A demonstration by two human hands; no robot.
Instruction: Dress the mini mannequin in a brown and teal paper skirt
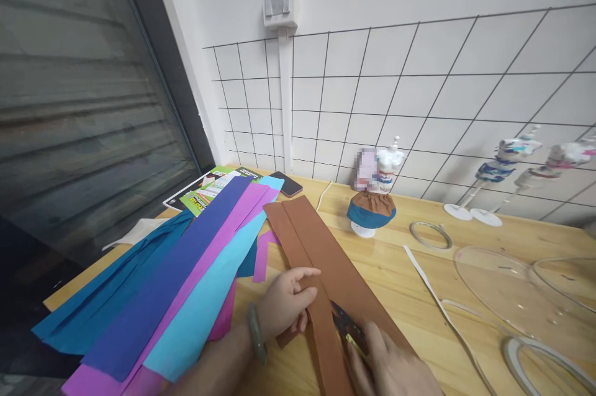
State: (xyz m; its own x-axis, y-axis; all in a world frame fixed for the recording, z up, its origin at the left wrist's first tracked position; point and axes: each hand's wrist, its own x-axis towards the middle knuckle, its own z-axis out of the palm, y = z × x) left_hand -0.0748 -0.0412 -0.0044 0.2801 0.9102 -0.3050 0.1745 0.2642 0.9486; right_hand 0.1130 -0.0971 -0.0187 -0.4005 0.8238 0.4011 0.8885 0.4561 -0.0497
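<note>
A long brown paper sheet lies on the wooden table, slit lengthwise into a narrow strip and a wider part. My left hand, with a green bangle on the wrist, presses on the narrow strip, fingers curled and thumb stretched over the paper. My right hand is closed around scissors, whose dark blades sit in the slit of the brown paper.
Blue, purple, pink and cyan paper strips fan out on the left over a green booklet. A phone, a small doll figure, tape rings, clear plastic pieces and white stands lie to the right. A wire grid covers the wall.
</note>
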